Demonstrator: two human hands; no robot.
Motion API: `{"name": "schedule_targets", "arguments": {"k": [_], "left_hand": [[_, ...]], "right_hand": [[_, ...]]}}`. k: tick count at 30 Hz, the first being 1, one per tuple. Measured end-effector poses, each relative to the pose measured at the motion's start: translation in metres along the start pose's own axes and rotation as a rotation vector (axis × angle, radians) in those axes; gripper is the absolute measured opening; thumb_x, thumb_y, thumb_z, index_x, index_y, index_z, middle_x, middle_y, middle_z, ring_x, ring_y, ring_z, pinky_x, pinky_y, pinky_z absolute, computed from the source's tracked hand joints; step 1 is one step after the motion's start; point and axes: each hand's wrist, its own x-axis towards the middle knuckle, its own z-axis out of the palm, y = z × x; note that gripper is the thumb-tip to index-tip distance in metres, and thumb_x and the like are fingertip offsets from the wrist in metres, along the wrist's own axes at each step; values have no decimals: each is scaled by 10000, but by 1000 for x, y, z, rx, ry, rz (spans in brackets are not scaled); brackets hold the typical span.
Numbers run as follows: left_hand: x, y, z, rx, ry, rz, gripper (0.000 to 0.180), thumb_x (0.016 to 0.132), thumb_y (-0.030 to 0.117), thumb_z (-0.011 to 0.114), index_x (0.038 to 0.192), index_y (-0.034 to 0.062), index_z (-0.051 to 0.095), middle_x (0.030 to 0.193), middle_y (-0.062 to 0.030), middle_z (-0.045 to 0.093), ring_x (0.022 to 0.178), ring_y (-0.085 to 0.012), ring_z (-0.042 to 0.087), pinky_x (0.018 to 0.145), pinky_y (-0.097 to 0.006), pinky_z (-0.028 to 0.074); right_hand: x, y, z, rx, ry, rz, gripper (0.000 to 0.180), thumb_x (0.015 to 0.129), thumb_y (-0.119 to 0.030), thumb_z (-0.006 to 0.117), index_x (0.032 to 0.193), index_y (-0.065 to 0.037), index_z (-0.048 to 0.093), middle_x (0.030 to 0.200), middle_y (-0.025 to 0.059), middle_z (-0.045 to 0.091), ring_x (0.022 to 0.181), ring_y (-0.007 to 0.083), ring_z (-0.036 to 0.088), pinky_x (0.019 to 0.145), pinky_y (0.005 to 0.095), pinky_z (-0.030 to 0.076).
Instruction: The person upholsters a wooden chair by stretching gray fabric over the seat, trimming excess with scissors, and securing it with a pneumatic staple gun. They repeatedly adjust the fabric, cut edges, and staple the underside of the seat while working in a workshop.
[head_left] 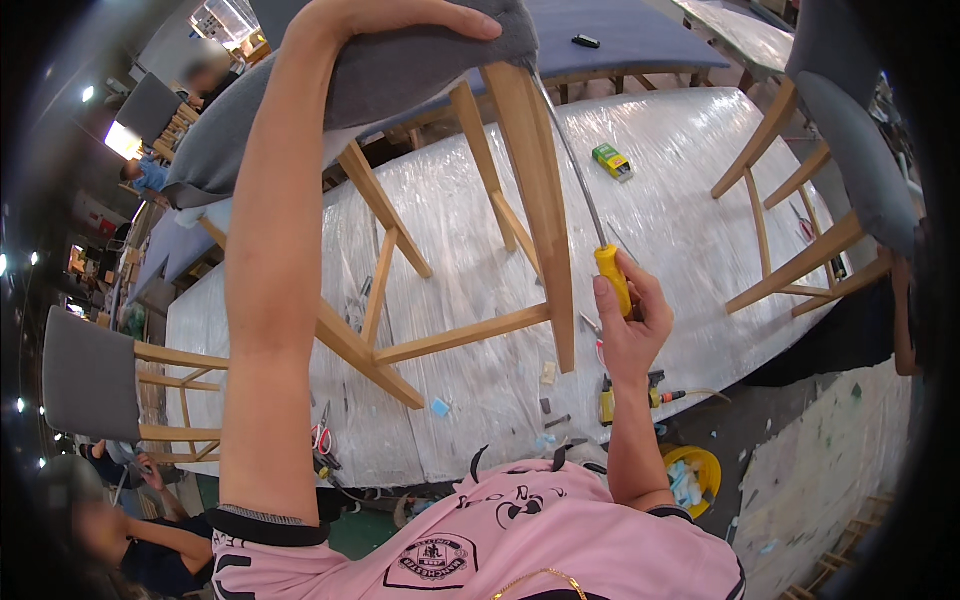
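A wooden-legged chair (400,90) with grey upholstery stands tilted in front of me on a plastic-covered table. My left hand (395,14) grips its upholstered top edge, thumb lying along the fabric; the other fingers are hidden behind it. In my right hand (640,325) is a screwdriver (609,270), held by its yellow handle. Its long metal shaft points up and away, and the tip meets the seam where the grey fabric joins the top of the nearest leg (530,180).
Plastic wrap covers the table (680,150). On it lie a small green-and-yellow box (612,162), red-handled scissors (322,438) and a yellow-green power tool (608,403). Other grey chairs stand right (860,150) and left (90,375). A yellow bucket (708,470) sits below; a person (165,535) works at lower left.
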Motion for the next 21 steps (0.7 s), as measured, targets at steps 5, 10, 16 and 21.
{"name": "schedule_targets", "arguments": {"k": [5,10,16,21], "left_hand": [[-1,-2,0,26,14,16,761,767,399,853,1442,142,615,1371,-120,647,1254,-242,585,1098,-347,424],[-3,-2,0,24,16,-14,774,759,424,854,1442,146,617,1367,-124,649,1249,-246,589,1095,-350,425],[2,-6,-3,50,-1,-15,789,760,464,843,1449,159,608,1389,-134,631,1275,-262,576,1101,-367,426],[9,-14,3,102,13,67,761,780,468,832,1437,155,612,1388,-131,626,1288,-264,569,1102,-371,427]], "right_hand": [[4,-5,-5,-49,-32,6,333,922,-25,775,1246,3,705,1014,70,742,815,52,636,700,201,503],[5,-4,-6,-37,-21,-30,329,912,-17,782,1232,13,712,1009,91,749,844,71,656,729,219,521],[7,-10,-11,-50,-43,97,326,915,-23,783,1232,8,716,953,48,725,771,45,604,670,197,482],[10,-7,-6,-46,-9,108,327,906,-7,783,1226,11,716,952,40,718,770,43,596,667,194,476]]}}
